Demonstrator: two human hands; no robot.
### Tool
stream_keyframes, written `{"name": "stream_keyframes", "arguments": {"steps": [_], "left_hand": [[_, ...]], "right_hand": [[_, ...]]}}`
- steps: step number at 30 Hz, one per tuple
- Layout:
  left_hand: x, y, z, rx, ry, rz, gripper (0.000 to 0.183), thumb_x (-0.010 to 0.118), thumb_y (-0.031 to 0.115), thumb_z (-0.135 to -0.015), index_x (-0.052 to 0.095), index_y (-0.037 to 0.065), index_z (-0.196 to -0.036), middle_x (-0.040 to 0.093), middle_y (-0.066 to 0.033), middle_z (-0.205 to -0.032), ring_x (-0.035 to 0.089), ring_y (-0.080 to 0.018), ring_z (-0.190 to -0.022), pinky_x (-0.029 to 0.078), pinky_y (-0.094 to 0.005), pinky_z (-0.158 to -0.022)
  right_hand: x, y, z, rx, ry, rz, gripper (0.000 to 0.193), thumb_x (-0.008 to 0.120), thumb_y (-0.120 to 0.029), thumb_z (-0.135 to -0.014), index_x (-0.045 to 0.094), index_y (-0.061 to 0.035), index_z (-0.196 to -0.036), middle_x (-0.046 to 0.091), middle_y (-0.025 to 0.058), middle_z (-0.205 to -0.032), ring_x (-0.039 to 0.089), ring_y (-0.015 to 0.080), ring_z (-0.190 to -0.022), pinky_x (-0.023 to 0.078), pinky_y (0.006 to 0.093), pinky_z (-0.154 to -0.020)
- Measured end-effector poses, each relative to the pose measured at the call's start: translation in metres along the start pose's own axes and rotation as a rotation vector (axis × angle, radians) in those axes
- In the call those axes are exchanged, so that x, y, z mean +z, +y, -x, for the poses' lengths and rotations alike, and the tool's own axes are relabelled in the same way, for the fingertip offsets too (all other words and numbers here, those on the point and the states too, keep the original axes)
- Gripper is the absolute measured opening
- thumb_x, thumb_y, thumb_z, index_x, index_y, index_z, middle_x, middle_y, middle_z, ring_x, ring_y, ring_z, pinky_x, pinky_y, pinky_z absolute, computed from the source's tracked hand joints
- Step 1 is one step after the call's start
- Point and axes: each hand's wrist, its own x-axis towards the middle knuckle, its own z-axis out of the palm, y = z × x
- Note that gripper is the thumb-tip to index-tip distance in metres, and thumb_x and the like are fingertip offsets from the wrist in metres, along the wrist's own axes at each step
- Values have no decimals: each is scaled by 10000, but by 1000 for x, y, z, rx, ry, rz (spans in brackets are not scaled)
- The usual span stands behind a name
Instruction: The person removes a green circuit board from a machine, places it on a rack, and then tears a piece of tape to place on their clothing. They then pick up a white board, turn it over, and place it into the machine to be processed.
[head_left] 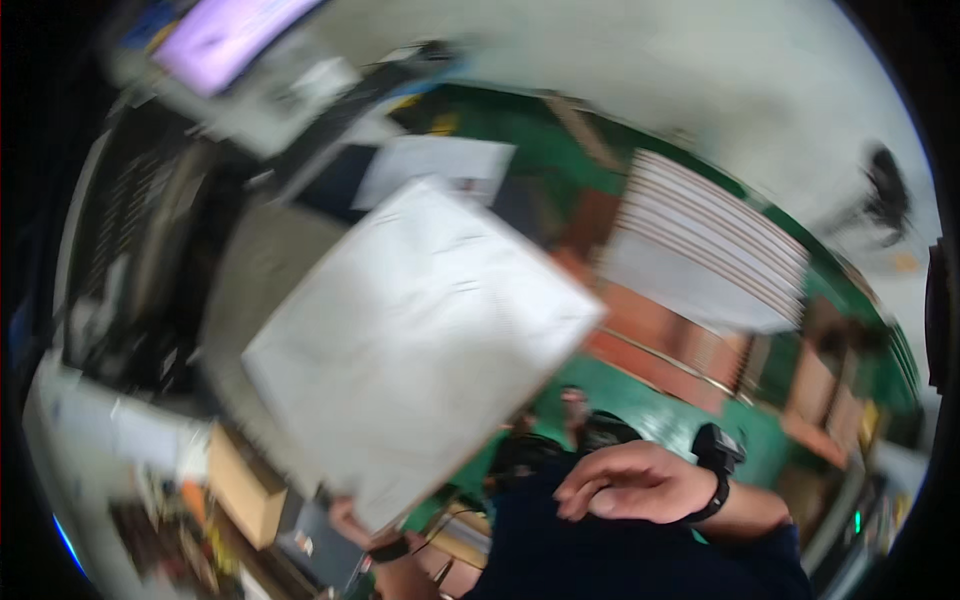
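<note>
A large white rectangular sheet or panel [430, 330] with a thin brownish edge tilts across the middle of the view. Its near lower corner is gripped by my left hand [357, 524], whose fingers are partly hidden behind it. In front of my dark clothing hangs my right hand [635, 485], apart from the panel. Its fingers are loosely bent, the thumb lies below them, and I see nothing held. Both wrists wear dark bands; a small black device [718, 447] sits on the right one.
A stack of white panels with brown edges [705, 240] rests on reddish-brown boards [660, 345] at the right, above a green floor [650, 410]. At the left are a grey machine table [235, 320], a cardboard box [243, 490] and a lit screen [230, 40]. Motion blurs much.
</note>
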Motion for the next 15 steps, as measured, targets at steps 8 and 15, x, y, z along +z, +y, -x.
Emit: {"name": "stream_keyframes", "arguments": {"steps": [8,15], "left_hand": [[34,63,-6,-237,-21,416,603,456,55,-548,475,-74,-1136,564,-204,-1042,558,-331,-958,449,-401,-881],[-32,81,-34,-197,-8,431,724,458,28,-501,409,-73,-1217,550,-209,-1088,565,-337,-973,463,-391,-873]], "right_hand": [[-44,32,-79,-318,639,475,151,495,-105,-875,534,-27,-998,544,34,-911,517,108,-807,416,227,-673],[-53,78,-203,-49,489,507,326,540,-118,-864,469,-24,-1168,546,70,-1030,500,141,-933,396,272,-802]]}}
